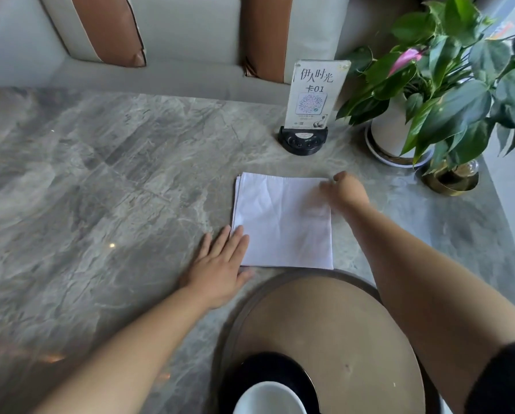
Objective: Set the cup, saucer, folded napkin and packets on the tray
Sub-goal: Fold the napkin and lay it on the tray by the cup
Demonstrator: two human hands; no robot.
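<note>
napkin (pixel 283 222): flat on the table (pixel 101 174), just beyond the tray (pixel 324 318)
left hand (pixel 220 264): open, pinning the near corner
right hand (pixel 344 189): at the far corner (grip blurred, cannot tell)
tip: match edges, then crease

Grey marble table (pixel 101 174) bears napkin (pixel 283 222), tray (pixel 324 318), sign stand (pixel 304 141), potted plant (pixel 390 130).

I see my right hand (pixel 344 191) motion-blurred at the napkin (pixel 283 222), grip unclear. The bottom edge cuts off the cup (pixel 269 398), the saucer (pixel 265 369) and the tray (pixel 339 324).
</note>
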